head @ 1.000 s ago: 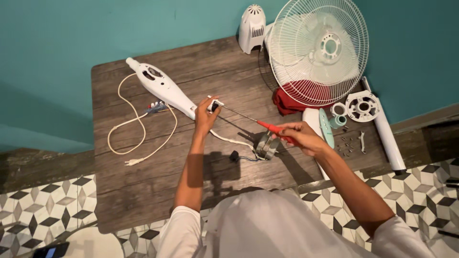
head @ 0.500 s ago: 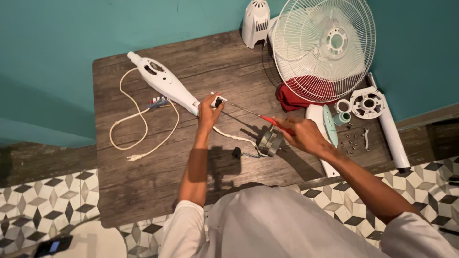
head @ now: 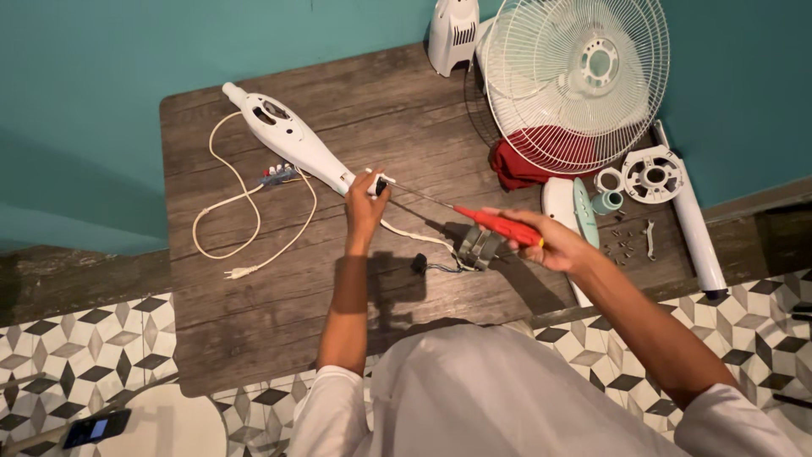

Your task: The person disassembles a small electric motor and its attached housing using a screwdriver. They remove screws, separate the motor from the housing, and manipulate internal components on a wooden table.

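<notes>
Left hand (head: 365,203) has shifted slightly, gripping the white housing (head: 292,140) end; right hand (head: 550,245) stays closed on the red screwdriver (head: 499,227), tip now at the housing.

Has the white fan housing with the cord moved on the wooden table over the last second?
No. The white fan housing keeps its place against the table's left edge and the coiled cord; only the camera view shifted.
</notes>
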